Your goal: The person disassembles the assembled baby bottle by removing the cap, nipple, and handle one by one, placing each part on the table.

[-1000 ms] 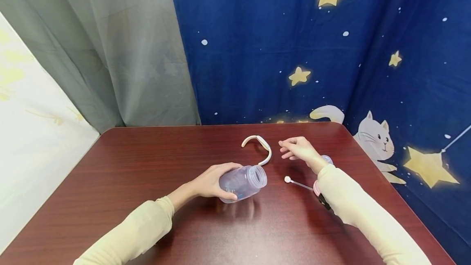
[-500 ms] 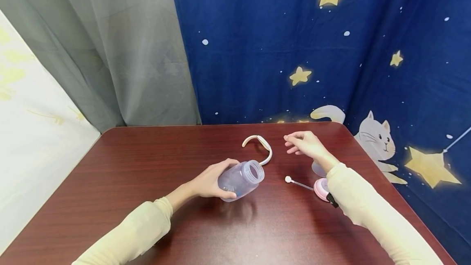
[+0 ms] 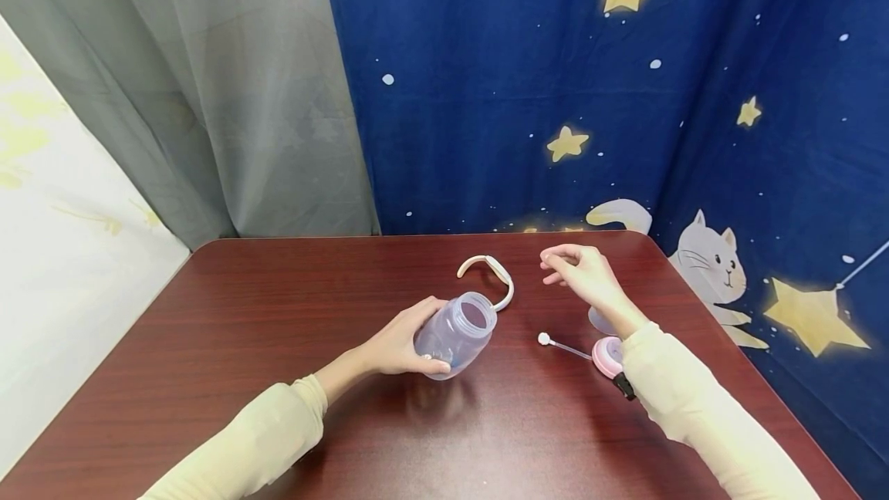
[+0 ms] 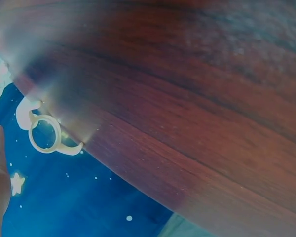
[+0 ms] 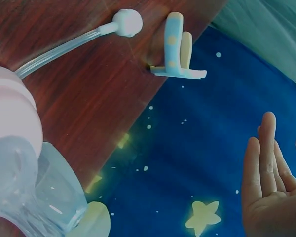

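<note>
My left hand (image 3: 399, 342) grips a translucent baby bottle (image 3: 454, 346) round its side, thumb in front. The bottle leans to the right, its threaded mouth uncovered and facing up and right. Over the right side of the table hovers my right hand (image 3: 586, 280), with nothing in it; its fingers (image 5: 267, 163) look straight in the right wrist view. Below its forearm lies a pink bottle lid (image 3: 606, 357), whose thin clear straw ends in a white ball (image 3: 544, 339). The sleeve partly covers the lid. A cream bottle handle (image 3: 504, 278) lies behind the bottle.
A clear dome cap (image 3: 599, 321) sits near the right wrist, partly hidden by it. The brown wooden table (image 3: 278, 292) ends at a blue curtain (image 3: 486, 99) with stars and a grey curtain (image 3: 278, 99).
My left hand has tilted the bottle more upright, its mouth turning upward. My right hand has moved slightly right and away from me, uncovering more of the pink lid.
</note>
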The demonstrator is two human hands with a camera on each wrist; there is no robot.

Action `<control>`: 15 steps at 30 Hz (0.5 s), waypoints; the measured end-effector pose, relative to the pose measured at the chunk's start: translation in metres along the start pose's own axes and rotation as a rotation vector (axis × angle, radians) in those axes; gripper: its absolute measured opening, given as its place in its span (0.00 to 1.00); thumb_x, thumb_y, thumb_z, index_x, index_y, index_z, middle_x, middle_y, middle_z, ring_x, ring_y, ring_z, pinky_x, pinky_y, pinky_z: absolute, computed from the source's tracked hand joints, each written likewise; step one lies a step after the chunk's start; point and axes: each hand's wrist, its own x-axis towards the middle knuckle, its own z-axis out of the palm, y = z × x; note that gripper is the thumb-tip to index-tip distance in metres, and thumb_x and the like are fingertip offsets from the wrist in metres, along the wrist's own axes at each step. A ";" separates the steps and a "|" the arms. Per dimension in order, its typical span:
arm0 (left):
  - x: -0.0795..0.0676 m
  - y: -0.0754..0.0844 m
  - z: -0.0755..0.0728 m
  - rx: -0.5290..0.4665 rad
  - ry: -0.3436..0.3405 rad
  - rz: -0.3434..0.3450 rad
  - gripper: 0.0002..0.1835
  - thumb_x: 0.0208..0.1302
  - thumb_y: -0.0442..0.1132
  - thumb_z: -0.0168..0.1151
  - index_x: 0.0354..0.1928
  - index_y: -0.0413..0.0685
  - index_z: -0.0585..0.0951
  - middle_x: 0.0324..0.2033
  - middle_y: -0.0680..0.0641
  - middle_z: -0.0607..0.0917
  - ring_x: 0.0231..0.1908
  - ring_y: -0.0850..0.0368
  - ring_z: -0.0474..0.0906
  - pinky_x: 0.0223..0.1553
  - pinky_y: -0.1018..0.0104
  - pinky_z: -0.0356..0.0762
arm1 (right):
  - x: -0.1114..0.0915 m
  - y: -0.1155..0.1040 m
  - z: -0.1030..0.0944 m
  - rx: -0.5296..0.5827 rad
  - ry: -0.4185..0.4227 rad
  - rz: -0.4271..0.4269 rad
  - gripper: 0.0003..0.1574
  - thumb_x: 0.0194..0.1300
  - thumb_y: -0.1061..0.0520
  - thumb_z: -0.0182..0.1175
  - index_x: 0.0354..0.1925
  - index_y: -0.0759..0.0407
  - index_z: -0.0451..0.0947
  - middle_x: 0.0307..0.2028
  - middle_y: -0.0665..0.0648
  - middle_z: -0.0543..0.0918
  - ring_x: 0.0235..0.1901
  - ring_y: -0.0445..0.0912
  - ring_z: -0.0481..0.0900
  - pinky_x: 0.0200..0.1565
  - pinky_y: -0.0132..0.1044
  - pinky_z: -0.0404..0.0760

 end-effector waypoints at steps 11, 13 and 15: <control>-0.005 -0.026 0.010 0.029 0.022 -0.018 0.38 0.39 0.51 0.70 0.53 0.47 0.67 0.42 0.54 0.73 0.41 0.61 0.70 0.41 0.65 0.69 | -0.007 -0.007 -0.001 -0.063 0.088 -0.051 0.19 0.62 0.51 0.54 0.44 0.63 0.76 0.34 0.59 0.81 0.29 0.45 0.81 0.36 0.43 0.76; -0.005 -0.025 0.010 0.032 0.028 -0.022 0.38 0.39 0.52 0.70 0.54 0.47 0.67 0.42 0.55 0.73 0.41 0.61 0.70 0.41 0.65 0.69 | -0.008 -0.008 0.000 -0.088 0.103 -0.059 0.19 0.61 0.49 0.54 0.43 0.61 0.76 0.33 0.57 0.82 0.28 0.44 0.81 0.35 0.41 0.76; -0.005 -0.024 0.010 0.050 0.033 -0.030 0.39 0.38 0.52 0.70 0.54 0.47 0.67 0.43 0.55 0.73 0.42 0.61 0.69 0.42 0.64 0.69 | -0.010 -0.009 0.001 -0.105 0.115 -0.066 0.19 0.61 0.48 0.54 0.43 0.60 0.77 0.33 0.56 0.82 0.28 0.43 0.81 0.35 0.40 0.75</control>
